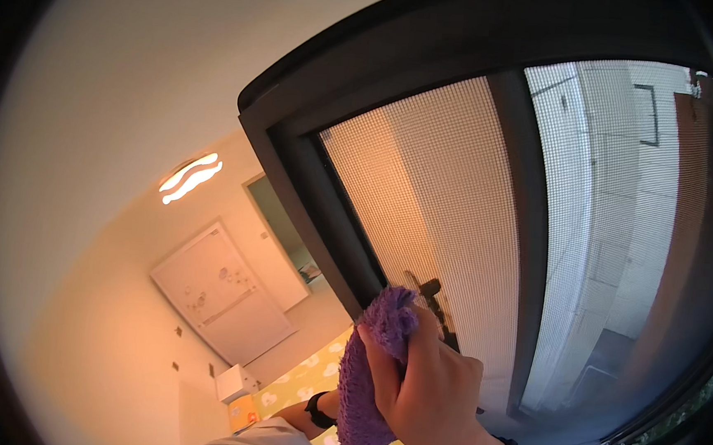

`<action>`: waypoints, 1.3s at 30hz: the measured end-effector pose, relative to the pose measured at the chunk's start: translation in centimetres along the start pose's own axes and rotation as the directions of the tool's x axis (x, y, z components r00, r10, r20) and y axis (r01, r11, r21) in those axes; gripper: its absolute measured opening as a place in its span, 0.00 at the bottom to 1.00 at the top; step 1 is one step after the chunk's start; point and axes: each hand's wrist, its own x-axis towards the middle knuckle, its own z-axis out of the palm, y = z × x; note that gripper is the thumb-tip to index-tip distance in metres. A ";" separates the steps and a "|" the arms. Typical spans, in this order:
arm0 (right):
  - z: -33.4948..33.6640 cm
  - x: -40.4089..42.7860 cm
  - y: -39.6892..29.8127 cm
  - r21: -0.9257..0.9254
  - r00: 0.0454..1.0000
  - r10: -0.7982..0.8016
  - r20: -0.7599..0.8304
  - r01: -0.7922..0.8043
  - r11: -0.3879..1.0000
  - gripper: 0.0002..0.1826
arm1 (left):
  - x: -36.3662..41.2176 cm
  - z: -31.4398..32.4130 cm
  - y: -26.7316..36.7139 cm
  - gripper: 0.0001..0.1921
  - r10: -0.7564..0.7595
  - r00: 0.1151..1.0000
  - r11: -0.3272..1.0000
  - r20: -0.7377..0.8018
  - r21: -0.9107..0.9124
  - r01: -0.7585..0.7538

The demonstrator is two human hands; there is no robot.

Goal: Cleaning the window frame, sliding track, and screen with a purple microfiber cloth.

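My right hand [438, 383], with a black band at the wrist, grips a bunched purple terry cloth [362, 403]. The top of the cloth lies against the lower left part of a dark window frame [325, 233], by the edge of its mesh screen [458, 186]. A dark handle-like part [431, 290] shows just beyond my fingers. From the lower left comes my left forearm [300, 414], wearing a black wristband [318, 411]. It passes behind the cloth, and my left hand is hidden there.
A dark upright bar [517, 234] divides the mesh, with a pale tiled wall [611, 209] behind. To the left is a room with a lit ceiling lamp [191, 179], a white door-like panel [221, 290], a yellow flowered bed cover [296, 373] and a small white cabinet [235, 383].
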 end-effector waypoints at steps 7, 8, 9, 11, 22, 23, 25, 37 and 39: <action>0.3 3.7 -0.4 -0.134 0.998 -0.058 -0.035 0.053 0.990 0.13 | 1.9 -0.4 -2.9 0.21 0.124 0.992 0.988 -0.011 -0.087 -0.125; 0.3 4.0 -0.6 -0.159 0.997 -0.064 -0.045 0.056 0.986 0.13 | 1.9 -0.5 -3.4 0.21 0.144 0.989 0.984 -0.017 -0.104 -0.145; 0.2 4.4 -0.8 -0.168 0.992 -0.105 -0.068 0.093 0.981 0.13 | 2.0 -0.4 -3.8 0.21 0.162 0.987 0.980 -0.019 -0.114 -0.163; -0.1 5.3 -1.3 -0.204 0.984 -0.151 -0.099 0.128 0.971 0.13 | 2.5 -0.4 -4.5 0.21 0.201 0.979 0.969 -0.030 -0.141 -0.203; -0.2 10.9 -3.7 -0.707 0.800 -0.599 -0.027 0.408 0.577 0.25 | 5.7 0.4 -5.3 0.18 0.314 0.949 0.907 -0.036 -0.286 -0.311; -0.4 11.0 -3.9 -0.745 0.753 -0.657 0.004 0.441 0.500 0.23 | 6.0 1.0 -4.3 0.18 0.320 0.947 0.899 -0.016 -0.311 -0.309; -0.9 11.1 -4.2 -0.771 0.728 -0.685 0.028 0.452 0.449 0.22 | 6.4 2.2 -2.8 0.09 0.421 0.883 0.860 -0.206 -0.220 -0.461; 2.0 14.6 -5.7 -0.636 0.456 -0.889 -0.040 0.674 0.375 0.16 | 5.2 1.7 -2.0 0.31 0.291 0.957 0.859 0.004 -0.440 -0.260; 2.6 15.3 -5.1 -0.731 0.464 -0.885 0.038 0.616 0.292 0.17 | 5.3 1.6 -1.2 0.31 0.291 0.955 0.843 0.062 -0.488 -0.225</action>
